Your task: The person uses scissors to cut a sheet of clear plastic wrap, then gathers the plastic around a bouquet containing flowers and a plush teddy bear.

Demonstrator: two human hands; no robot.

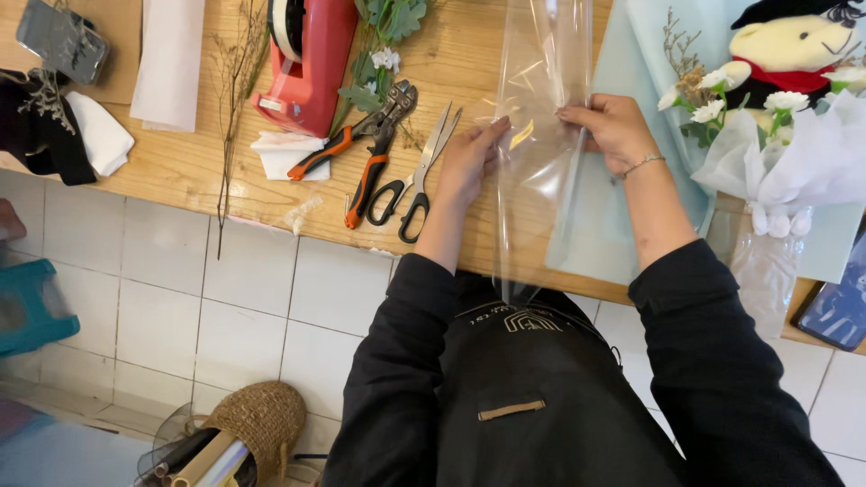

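Pinching the clear cellophane sheet (541, 135) between my left hand (466, 162) and right hand (615, 131), I risk creasing it or snagging the nearby scissors (419, 176).

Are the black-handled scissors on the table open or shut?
Open. The scissors lie flat on the wooden table with the blades spread in a narrow V and the two handle loops apart, just beside the left hand.
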